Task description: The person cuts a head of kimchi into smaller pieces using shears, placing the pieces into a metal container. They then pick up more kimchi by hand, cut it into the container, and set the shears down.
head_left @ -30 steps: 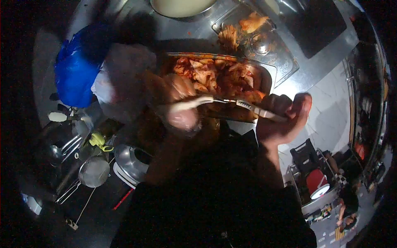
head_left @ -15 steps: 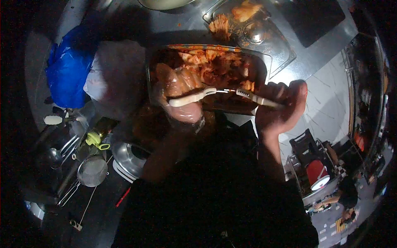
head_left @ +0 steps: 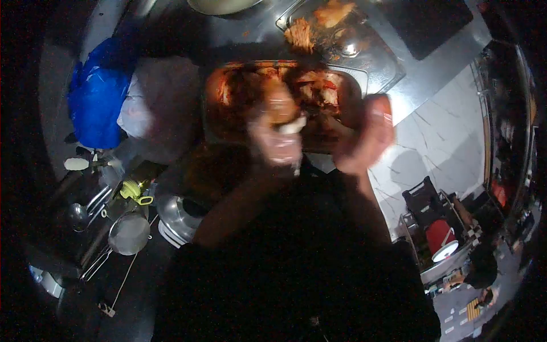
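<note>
My left hand (head_left: 276, 137), in a clear plastic glove, is smeared by motion over a deep metal pan (head_left: 208, 122). Its fingers are closed around a pale handle-like piece (head_left: 292, 126), whose exact kind I cannot make out. Red-sauced food (head_left: 319, 88), with paler chunks, fills the pan below. My bare right hand (head_left: 366, 135) is at the pan's right edge, also blurred. What its fingers hold, if anything, does not show.
Behind the pan, a metal tray (head_left: 373, 62) carries orange-stained food pieces (head_left: 300, 35). A blue bag (head_left: 99, 94) lies at left. Lower left are a strainer (head_left: 130, 233), a ladle (head_left: 78, 216) and a steel bowl (head_left: 176, 216). Another person (head_left: 481, 268) is far right.
My left hand has moved right and my right hand left, so they are closer together. The thin metal link between the two pale pieces no longer shows, nor does the right piece.
</note>
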Tool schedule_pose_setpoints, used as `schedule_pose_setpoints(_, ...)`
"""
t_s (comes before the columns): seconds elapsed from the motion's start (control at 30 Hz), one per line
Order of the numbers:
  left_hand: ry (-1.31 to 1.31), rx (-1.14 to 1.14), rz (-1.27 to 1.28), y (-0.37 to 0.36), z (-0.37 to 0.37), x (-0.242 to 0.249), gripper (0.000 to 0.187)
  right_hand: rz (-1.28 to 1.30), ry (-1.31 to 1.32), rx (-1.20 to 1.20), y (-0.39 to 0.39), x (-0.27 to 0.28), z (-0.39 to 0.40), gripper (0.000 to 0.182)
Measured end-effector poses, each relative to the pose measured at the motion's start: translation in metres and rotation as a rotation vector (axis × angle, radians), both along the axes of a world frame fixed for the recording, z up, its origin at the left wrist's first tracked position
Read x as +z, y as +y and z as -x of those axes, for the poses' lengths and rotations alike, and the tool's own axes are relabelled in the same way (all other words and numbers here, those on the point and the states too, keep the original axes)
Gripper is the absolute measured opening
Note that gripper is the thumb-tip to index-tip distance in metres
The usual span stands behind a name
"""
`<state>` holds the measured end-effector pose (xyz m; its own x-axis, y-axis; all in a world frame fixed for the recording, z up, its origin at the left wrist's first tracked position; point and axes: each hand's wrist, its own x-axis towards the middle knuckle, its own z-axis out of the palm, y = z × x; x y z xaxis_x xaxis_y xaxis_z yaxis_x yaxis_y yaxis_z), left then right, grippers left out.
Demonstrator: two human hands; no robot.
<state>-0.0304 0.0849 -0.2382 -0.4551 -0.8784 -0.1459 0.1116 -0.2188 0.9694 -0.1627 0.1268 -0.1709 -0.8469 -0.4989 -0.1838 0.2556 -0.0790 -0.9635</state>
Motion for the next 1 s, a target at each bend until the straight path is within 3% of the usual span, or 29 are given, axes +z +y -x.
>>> schedule_pose_setpoints(0.03, 0.144, 0.033, -0.076, -0.006, -0.004, 0.010, 0.015, -0.034, -0.011, -0.102, 0.002, 0.014, 0.007, 0.034)
schedule_pose_setpoints(0.13, 0.589, 0.070, -0.301, -0.019, -0.012, 0.031, 0.015, 0.272, -0.178, -0.105, 0.026, 0.023, 0.023, 0.035)
schedule_pose_setpoints(0.2, 0.701, 0.048, -0.381, -0.017, -0.013, 0.031, 0.015, 0.038, 0.142, -0.026, 0.046, 0.011, 0.012, 0.036)
schedule_pose_setpoints(0.23, 0.597, 0.059, -0.338, -0.011, -0.012, 0.028, 0.015, -0.151, 0.335, -0.038, 0.056, -0.008, 0.000, 0.036)
schedule_pose_setpoints(0.3, -0.004, -0.049, -0.096, 0.000, -0.016, 0.017, 0.013, -0.318, 0.554, -0.089, 0.064, -0.048, -0.022, 0.036)
schedule_pose_setpoints(0.33, -0.052, 0.024, -0.233, 0.010, -0.012, 0.000, 0.015, -0.314, 0.593, -0.106, 0.059, -0.065, -0.035, 0.035)
schedule_pose_setpoints(0.4, -0.345, -0.481, 0.294, -0.002, -0.009, -0.003, 0.030, -0.317, 0.641, -0.137, 0.047, -0.084, -0.052, 0.033)
schedule_pose_setpoints(0.47, -0.454, -0.241, 0.301, 0.027, -0.011, -0.027, 0.035, -0.292, 0.699, -0.133, 0.030, -0.073, -0.048, 0.031)
schedule_pose_setpoints(0.53, -0.341, -0.203, 0.176, 0.024, -0.019, -0.032, 0.036, -0.229, 0.794, -0.096, 0.012, -0.049, -0.031, 0.031)
schedule_pose_setpoints(0.6, -0.157, -0.217, 0.172, 0.011, -0.025, -0.019, 0.039, -0.156, 0.356, 0.140, 0.030, -0.017, -0.027, 0.031)
schedule_pose_setpoints(0.7, 0.095, 0.012, -0.023, 0.000, -0.036, 0.004, 0.039, 0.050, -0.044, -0.215, 0.028, 0.014, -0.014, 0.034)
schedule_pose_setpoints(0.73, 0.197, 0.073, -0.073, -0.012, -0.043, 0.013, 0.038, 0.212, -0.107, -0.185, 0.031, 0.016, -0.002, 0.034)
schedule_pose_setpoints(0.8, 0.315, 0.141, -0.126, -0.030, -0.056, 0.021, 0.038, 0.101, -0.010, -0.145, 0.022, 0.015, -0.007, 0.032)
schedule_pose_setpoints(0.93, 0.183, 0.160, -0.068, -0.035, -0.066, 0.013, 0.037, -0.223, 0.222, -0.011, 0.001, -0.016, -0.062, 0.031)
schedule_pose_setpoints(1.0, 0.031, 0.164, 0.006, -0.024, -0.060, 0.004, 0.036, -0.051, -0.038, 0.053, -0.007, -0.021, -0.091, 0.038)
